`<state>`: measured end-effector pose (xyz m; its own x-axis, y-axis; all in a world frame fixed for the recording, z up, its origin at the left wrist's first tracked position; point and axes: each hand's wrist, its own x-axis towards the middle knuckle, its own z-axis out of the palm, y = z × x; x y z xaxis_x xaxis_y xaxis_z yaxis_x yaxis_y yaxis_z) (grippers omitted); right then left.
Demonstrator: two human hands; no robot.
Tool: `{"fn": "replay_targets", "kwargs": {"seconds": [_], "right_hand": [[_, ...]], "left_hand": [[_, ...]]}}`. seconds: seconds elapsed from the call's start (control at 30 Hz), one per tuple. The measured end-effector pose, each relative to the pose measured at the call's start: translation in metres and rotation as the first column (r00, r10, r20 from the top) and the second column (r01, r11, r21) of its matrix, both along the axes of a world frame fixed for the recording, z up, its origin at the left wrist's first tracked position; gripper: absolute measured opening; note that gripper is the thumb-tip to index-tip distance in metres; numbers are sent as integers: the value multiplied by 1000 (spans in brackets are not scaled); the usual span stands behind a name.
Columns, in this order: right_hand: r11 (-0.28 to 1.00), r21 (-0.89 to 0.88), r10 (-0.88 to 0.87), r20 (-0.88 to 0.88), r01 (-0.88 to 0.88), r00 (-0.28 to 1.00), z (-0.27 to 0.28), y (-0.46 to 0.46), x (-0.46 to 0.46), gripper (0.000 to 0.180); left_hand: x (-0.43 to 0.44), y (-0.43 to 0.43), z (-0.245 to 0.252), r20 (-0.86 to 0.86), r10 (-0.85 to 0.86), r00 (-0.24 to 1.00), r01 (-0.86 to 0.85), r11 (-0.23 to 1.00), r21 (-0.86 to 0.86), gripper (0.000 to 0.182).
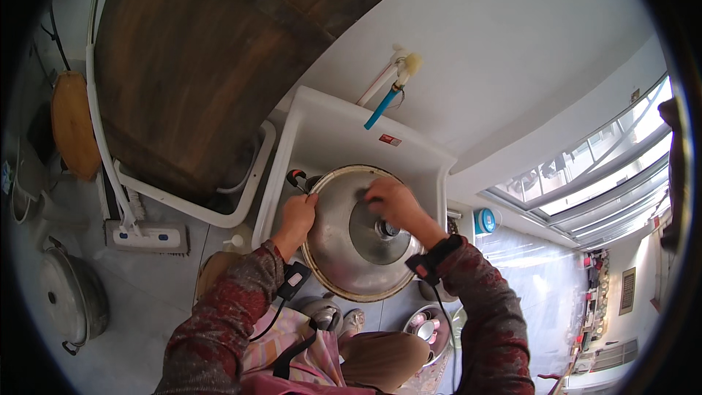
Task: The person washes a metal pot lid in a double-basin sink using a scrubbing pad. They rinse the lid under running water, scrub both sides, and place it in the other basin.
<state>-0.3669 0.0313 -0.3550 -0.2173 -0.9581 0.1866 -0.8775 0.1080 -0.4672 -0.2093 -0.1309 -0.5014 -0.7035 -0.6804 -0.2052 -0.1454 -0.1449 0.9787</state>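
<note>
A large domed metal pot lid (334,236) with a round glass window (362,238) and a dark knob (388,227) is held tilted over the front of a white sink (351,104). My left hand (296,219) grips its left rim, thumb on top. My right hand (396,203) is curled, blurred, on the upper part of the lid by the glass. A small dark patch shows at its fingertips; whether that is something held cannot be told. Beyond the left rim, a black and red handle (296,177) sticks out; what it belongs to is hidden.
A blue hose (381,109) hangs from the wall pipe above the sink. Left, a big dark board (203,66) leans over a second white basin (192,206). A floor brush (147,237) and a lidded pot (71,296) stand on the tiles. Below, a bowl of dishes (429,329) sits beside my leg.
</note>
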Motion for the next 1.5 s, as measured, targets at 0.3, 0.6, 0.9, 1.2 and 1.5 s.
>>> {"fn": "replay_targets", "kwargs": {"seconds": [0.3, 0.6, 0.9, 1.2, 1.5], "right_hand": [[974, 179, 135, 34, -139, 990, 25, -34, 23, 14], [951, 104, 291, 21, -292, 956, 6, -39, 26, 11], [735, 146, -636, 486, 662, 599, 13, 78, -59, 11], [590, -49, -718, 424, 806, 551, -42, 140, 32, 19], [645, -309, -716, 76, 699, 694, -38, 114, 69, 13]], "left_hand": [[13, 5, 27, 109, -19, 994, 51, 953, -300, 37], [14, 4, 18, 118, 3, 993, 41, 928, -369, 37], [13, -10, 3, 181, -77, 981, 121, 961, -250, 45], [16, -6, -16, 99, -66, 993, 80, 987, -141, 40], [17, -3, -12, 219, 9, 976, 136, 757, -639, 40]]}}
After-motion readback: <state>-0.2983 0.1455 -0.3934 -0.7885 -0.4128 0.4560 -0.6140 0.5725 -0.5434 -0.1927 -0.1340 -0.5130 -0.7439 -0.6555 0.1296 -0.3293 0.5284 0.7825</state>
